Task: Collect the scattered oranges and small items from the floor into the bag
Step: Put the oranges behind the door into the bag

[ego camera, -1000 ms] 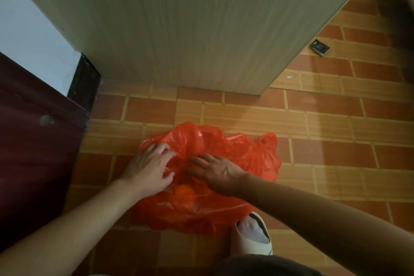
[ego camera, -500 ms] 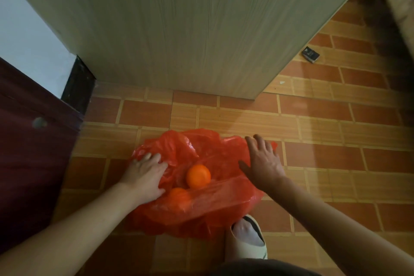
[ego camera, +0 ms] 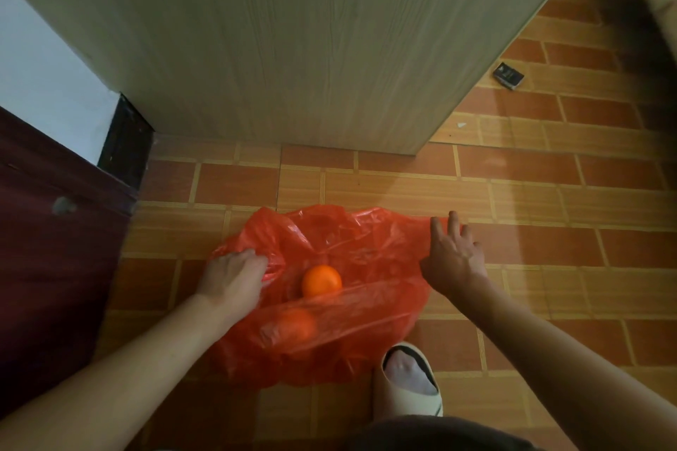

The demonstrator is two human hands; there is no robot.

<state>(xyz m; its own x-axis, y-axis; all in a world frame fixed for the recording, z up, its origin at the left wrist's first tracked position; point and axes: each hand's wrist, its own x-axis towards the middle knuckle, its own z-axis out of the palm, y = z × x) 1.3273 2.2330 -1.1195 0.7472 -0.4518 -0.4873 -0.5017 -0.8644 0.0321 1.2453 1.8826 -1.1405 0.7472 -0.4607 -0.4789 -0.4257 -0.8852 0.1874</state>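
Bag: red plastic bag [ego camera: 370,253], thin and see-through, spread crumpled on the floor in the lower middle of the frame, mouth pulled wide between the two hands.
Upper orange: orange [ego camera: 321,280] in plain sight in the bag's opening, centre of the frame, just right of the left hand but apart from it.
Lower orange: second orange [ego camera: 295,324] just below and left of the first, dimmed behind a layer of the red film, inside the bag.
Left hand: left hand [ego camera: 234,280] at the bag's left edge, fingers curled into a bunch of the plastic, gripping it.
Right hand: right hand [ego camera: 452,256] at the bag's right edge, fingers straight and spread, released, lying over or just above the rim; contact with the plastic cannot be told.
Small box: dark small box [ego camera: 508,75] lying flat on the tiles in the upper right of the frame, well apart from the bag, beside the panel's right edge.
Floor: brick-pattern tile floor [ego camera: 531,194] in red-brown and tan, across the middle and right of the frame.
Panel: pale wood-grain panel [ego camera: 311,40] filling the upper middle, its lower edge meeting the floor above the bag.
Left edge: dark maroon surface [ego camera: 47,249] down the left side, white wall [ego camera: 40,59] above it in the upper left.
Foot: white sock in a cream slipper [ego camera: 410,379], bottom of the frame, just below the bag's right part.
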